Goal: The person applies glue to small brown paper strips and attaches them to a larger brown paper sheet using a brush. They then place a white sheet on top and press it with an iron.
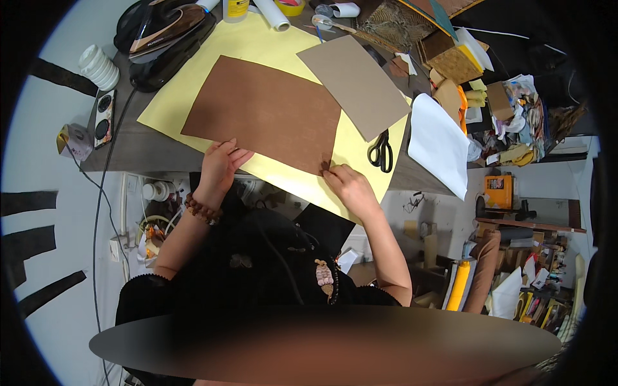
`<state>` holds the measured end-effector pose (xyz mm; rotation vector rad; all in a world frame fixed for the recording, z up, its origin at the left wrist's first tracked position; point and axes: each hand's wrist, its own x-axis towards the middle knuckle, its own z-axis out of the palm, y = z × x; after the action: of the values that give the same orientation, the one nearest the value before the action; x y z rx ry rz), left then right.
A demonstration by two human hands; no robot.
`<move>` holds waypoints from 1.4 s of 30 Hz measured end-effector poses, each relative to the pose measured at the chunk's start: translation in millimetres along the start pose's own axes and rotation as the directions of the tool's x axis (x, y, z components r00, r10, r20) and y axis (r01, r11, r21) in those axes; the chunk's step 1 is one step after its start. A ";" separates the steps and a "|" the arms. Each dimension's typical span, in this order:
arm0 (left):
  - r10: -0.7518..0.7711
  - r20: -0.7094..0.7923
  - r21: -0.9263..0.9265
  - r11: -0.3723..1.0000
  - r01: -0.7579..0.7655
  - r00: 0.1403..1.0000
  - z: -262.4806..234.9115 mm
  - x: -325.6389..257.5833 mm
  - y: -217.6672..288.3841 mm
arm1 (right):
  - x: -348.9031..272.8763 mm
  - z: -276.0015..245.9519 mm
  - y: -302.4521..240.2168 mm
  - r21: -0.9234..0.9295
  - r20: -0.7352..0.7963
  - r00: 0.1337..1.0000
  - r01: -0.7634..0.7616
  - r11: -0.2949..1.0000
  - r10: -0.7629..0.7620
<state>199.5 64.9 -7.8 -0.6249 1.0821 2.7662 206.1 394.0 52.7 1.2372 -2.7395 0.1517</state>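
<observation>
A large brown rectangular sheet [267, 109], leather-like or thick paper, lies over a bigger pale yellow sheet [302, 183] on the table. At its near edge, left of the middle, my left hand [221, 166] holds it between thumb and fingers. The near right corner is pinched by my right hand [351, 188], and a small dark bit of that corner looks turned up at the fingertips. A stiff grey-beige board [355, 85] lies at the right, beside the brown sheet's far right edge. Black-handled scissors [381, 153] rest just right of my right hand.
A black iron [168, 40] stands at the far left, its cord running down past the table edge. White paper [439, 141] hangs over the right edge. Along the back are a white roll [271, 14], a yellow-labelled bottle [235, 9] and a cork-like box [450, 59].
</observation>
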 end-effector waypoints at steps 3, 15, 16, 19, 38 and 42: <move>0.010 -0.046 0.047 0.999 -0.008 0.999 -5.9 1.2 1.4 | 4.7 -4.2 -2.2 0.008 -0.014 1.000 0.013 1.000 -0.013; 0.105 0.229 0.095 0.987 -0.129 0.968 -0.1 -10.2 26.9 | 97.7 12.2 -58.8 0.907 0.378 0.919 -0.392 0.156 0.112; 0.128 0.168 0.195 0.968 -0.160 0.977 -4.1 -22.8 21.5 | 108.0 19.1 -64.7 0.902 0.424 0.899 -0.430 0.034 0.107; 0.241 0.117 0.324 0.908 -0.266 0.963 -19.9 -56.7 8.1 | 133.6 36.2 -81.0 0.917 0.395 0.915 -0.388 -0.096 0.075; 0.310 0.034 0.049 0.949 -0.311 0.950 -39.6 -73.3 15.7 | 183.9 61.8 -133.1 0.949 0.306 0.945 -0.293 -0.115 0.120; 0.307 0.050 0.055 0.949 -0.309 0.951 -40.0 -73.5 15.1 | 182.7 59.2 -135.9 0.968 0.251 0.959 -0.246 -0.053 0.132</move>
<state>276.2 30.5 5.4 -0.4206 1.3558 2.9721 184.0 161.1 28.8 0.8018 -2.5230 2.6278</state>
